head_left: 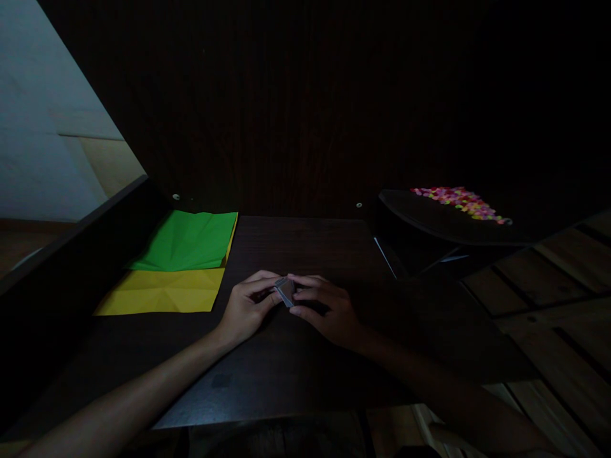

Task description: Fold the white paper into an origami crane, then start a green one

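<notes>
Pinching a small, grey, angular piece, seemingly of folded paper, between both bare hands, low over the dark brown, wood-grained tabletop; cannot tell resting from lifted. Gripping its left side with thumb and bent fingers of the bare left hand, and its right side with curled fingertips and thumb of the bare right hand. Best, in such close work, to steady with one hand and press with the other, to line up edges before flattening any fold, and to press lightly near the corners so as not to crush them. Worth tilting toward the light too, being too dim to read finer layers. Mind, to the left, the creased green paper sheet lying over a creased yellow paper sheet, near the low dark side board. Expect no reach past the tall dark wooden back panel. Find more room straight ahead of the hands and rightward, up to the dark, round-edged board bearing a cluster of small pink and yellow bits. Watch the tabletop's near edge, under the forearms.
</notes>
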The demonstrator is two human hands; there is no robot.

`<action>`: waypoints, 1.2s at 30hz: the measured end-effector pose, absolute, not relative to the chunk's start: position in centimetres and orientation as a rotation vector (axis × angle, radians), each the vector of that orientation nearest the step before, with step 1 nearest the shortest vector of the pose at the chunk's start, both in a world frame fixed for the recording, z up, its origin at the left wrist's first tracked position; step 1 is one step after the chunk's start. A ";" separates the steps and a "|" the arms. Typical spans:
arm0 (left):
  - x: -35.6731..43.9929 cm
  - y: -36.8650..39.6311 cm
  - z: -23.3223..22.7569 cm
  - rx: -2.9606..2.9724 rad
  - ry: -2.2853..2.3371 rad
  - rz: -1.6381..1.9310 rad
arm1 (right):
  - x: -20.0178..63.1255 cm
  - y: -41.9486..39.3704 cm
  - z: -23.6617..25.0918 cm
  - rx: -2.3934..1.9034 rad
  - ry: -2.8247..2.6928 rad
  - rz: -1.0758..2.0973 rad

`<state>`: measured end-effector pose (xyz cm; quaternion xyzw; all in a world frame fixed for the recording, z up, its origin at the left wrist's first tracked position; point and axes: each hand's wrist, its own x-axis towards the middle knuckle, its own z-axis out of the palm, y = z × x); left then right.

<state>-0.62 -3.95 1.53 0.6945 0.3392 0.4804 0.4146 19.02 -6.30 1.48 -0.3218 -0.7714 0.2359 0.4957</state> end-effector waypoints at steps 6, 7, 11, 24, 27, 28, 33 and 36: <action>-0.6 -4.0 1.8 1.794 0.892 1.231 | 19.0 -6.5 1.3 -0.813 -1.871 0.508; -0.6 -4.0 1.8 1.799 0.900 1.233 | 19.0 -6.6 1.3 -0.820 -1.870 0.497; -0.6 -4.0 1.7 1.784 0.921 1.255 | 19.0 -6.6 1.3 -0.838 -1.859 0.457; -0.4 -4.2 1.7 1.591 0.880 1.122 | 19.1 -6.7 1.4 -0.847 -1.832 0.469; -0.4 -4.4 1.2 1.547 0.843 1.058 | 19.1 -6.7 1.4 -0.860 -1.816 0.492; -0.4 -4.4 1.2 1.550 0.838 1.042 | 19.1 -6.7 1.3 -0.869 -1.799 0.518; -0.1 -4.6 1.5 1.515 0.816 0.918 | 18.7 -6.7 1.1 -0.967 -1.582 0.703; 0.0 -4.6 1.9 1.460 0.798 0.872 | 18.6 -6.6 1.0 -0.980 -1.487 0.850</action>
